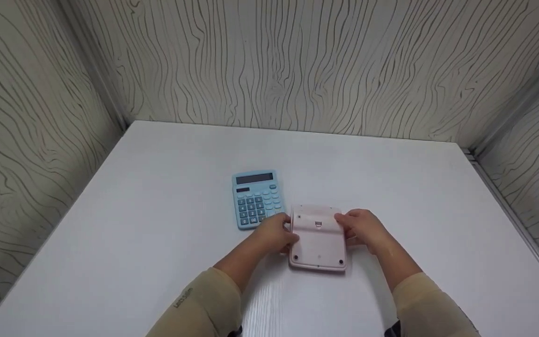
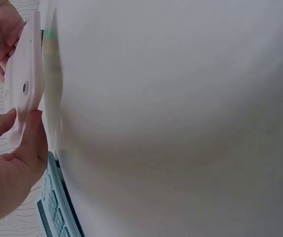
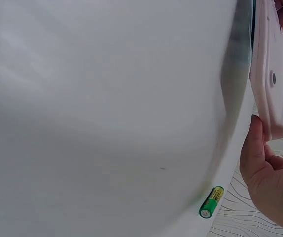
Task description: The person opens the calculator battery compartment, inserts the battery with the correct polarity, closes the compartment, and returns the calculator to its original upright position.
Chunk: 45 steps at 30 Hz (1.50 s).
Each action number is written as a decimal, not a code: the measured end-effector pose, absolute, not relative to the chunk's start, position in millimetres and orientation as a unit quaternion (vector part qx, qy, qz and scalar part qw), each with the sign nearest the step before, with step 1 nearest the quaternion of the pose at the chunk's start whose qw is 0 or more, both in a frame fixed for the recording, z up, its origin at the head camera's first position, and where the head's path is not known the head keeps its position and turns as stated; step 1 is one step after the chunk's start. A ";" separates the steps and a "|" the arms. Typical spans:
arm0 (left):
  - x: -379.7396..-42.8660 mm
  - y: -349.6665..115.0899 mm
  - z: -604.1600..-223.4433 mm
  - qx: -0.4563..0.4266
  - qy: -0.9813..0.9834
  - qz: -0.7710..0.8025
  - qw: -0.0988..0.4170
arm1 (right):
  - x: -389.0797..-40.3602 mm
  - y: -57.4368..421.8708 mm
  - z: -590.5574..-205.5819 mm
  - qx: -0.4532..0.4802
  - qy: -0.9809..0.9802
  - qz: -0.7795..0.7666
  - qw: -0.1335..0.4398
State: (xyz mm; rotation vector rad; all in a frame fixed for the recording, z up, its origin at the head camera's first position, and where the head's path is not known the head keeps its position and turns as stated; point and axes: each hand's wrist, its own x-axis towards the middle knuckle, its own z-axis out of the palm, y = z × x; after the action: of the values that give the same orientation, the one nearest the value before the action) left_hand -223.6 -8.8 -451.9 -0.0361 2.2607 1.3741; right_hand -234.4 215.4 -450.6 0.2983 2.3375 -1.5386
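Note:
A pink calculator (image 1: 318, 245) is held back side up over the white table, its keys hidden underneath. My left hand (image 1: 273, 233) pinches its left edge, thumb on the back. On the opposite edge my right hand (image 1: 364, 228) grips it between thumb and fingers. Both wrist views show the calculator raised above the tabletop. Just beyond my left hand lies a light blue calculator (image 1: 256, 192), keys and display facing up, its lower right corner covered by that hand. A green and yellow battery (image 3: 212, 201) lies on the table near my right hand.
The white table (image 1: 157, 262) spreads out around both hands. Wood-grain patterned panels (image 1: 274, 65) rise behind it and along both sides. Light-coloured sleeves (image 1: 204, 304) cover the forearms.

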 end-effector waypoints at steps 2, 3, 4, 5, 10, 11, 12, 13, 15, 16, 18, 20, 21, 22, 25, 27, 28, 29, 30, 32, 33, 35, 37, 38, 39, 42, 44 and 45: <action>-223.4 -9.2 -453.4 -0.011 0.832 0.497 0.248 | -233.0 214.8 -451.9 0.103 0.821 -0.535 0.168; -223.2 -9.4 -454.3 -0.011 0.835 0.491 0.249 | -232.6 214.5 -452.6 0.103 0.822 -0.534 0.169; -223.2 -9.5 -455.2 -0.012 0.837 0.486 0.250 | -231.8 214.2 -453.3 0.102 0.823 -0.533 0.170; -223.1 -9.5 -456.1 -0.012 0.840 0.481 0.250 | -231.5 213.8 -453.9 0.102 0.823 -0.532 0.172; -223.0 -8.6 -460.4 -0.011 0.852 0.461 0.248 | -230.3 212.3 -456.7 0.105 0.829 -0.520 0.175; -222.9 -8.3 -460.9 -0.010 0.855 0.456 0.246 | -230.4 212.0 -457.1 0.108 0.830 -0.517 0.177; -222.8 -8.0 -461.3 -0.009 0.857 0.453 0.244 | -230.5 211.9 -457.6 0.111 0.832 -0.513 0.178; -222.8 -7.8 -461.5 -0.009 0.859 0.450 0.243 | -230.6 211.8 -458.1 0.111 0.834 -0.509 0.181; -222.5 -7.5 -461.7 -0.007 0.862 0.447 0.240 | -231.0 211.6 -458.9 0.119 0.836 -0.504 0.183; -222.4 -7.2 -461.4 -0.005 0.863 0.445 0.239 | -230.8 211.6 -458.8 0.120 0.837 -0.500 0.185; -222.0 -6.8 -460.5 -0.003 0.864 0.445 0.238 | -231.0 212.1 -459.1 0.119 0.840 -0.495 0.186; -221.7 -6.5 -459.1 -0.004 0.863 0.445 0.238 | -231.0 212.1 -458.9 0.119 0.841 -0.494 0.188; -221.5 -6.3 -458.6 -0.005 0.864 0.444 0.238 | -231.0 211.9 -458.8 0.120 0.841 -0.493 0.189; -221.6 -6.1 -458.4 -0.005 0.865 0.442 0.238 | -231.1 212.0 -458.9 0.119 0.841 -0.493 0.190; -221.7 -5.7 -458.4 -0.008 0.866 0.440 0.238 | -230.8 211.7 -459.1 0.120 0.837 -0.498 0.192; -222.2 -5.4 -458.9 -0.011 0.866 0.439 0.240 | -230.4 212.2 -459.6 0.117 0.836 -0.500 0.194; -222.2 -5.3 -459.0 -0.012 0.866 0.439 0.240 | -230.2 212.3 -459.8 0.116 0.836 -0.501 0.194; -222.1 -5.1 -459.0 -0.012 0.866 0.438 0.240 | -229.9 212.2 -460.0 0.116 0.836 -0.500 0.194; -222.3 -4.9 -459.1 -0.012 0.867 0.435 0.241 | -229.7 212.1 -459.9 0.117 0.837 -0.499 0.194; -222.2 -4.9 -459.0 -0.013 0.868 0.433 0.242 | -229.8 211.9 -460.3 0.117 0.840 -0.493 0.194; -222.3 -4.9 -459.0 -0.013 0.869 0.432 0.242 | -229.9 211.6 -460.3 0.119 0.842 -0.489 0.194; -222.8 -4.9 -459.5 -0.012 0.870 0.430 0.242 | -230.0 210.9 -460.2 0.122 0.846 -0.481 0.194; -223.3 -5.1 -459.7 -0.012 0.871 0.428 0.242 | -229.7 210.6 -460.2 0.119 0.851 -0.474 0.194; -223.7 -5.1 -459.9 -0.011 0.871 0.428 0.242 | -229.5 210.5 -460.2 0.118 0.852 -0.471 0.193; -224.0 -5.2 -460.1 -0.010 0.871 0.428 0.241 | -229.3 210.3 -460.1 0.116 0.854 -0.469 0.193; -223.5 -5.5 -459.7 -0.010 0.870 0.433 0.237 | -229.3 209.4 -460.2 0.114 0.860 -0.459 0.190; -222.6 -5.5 -458.8 -0.011 0.867 0.440 0.234 | -229.5 208.4 -459.9 0.112 0.867 -0.449 0.186; -222.0 -5.5 -458.2 -0.012 0.867 0.442 0.231 | -229.7 207.7 -459.5 0.109 0.872 -0.440 0.183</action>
State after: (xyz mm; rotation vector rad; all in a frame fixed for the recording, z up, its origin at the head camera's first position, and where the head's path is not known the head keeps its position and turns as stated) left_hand -222.0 -5.5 -458.2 -0.0334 2.3823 1.2156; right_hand -229.7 207.7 -459.5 0.3079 2.4611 -1.2428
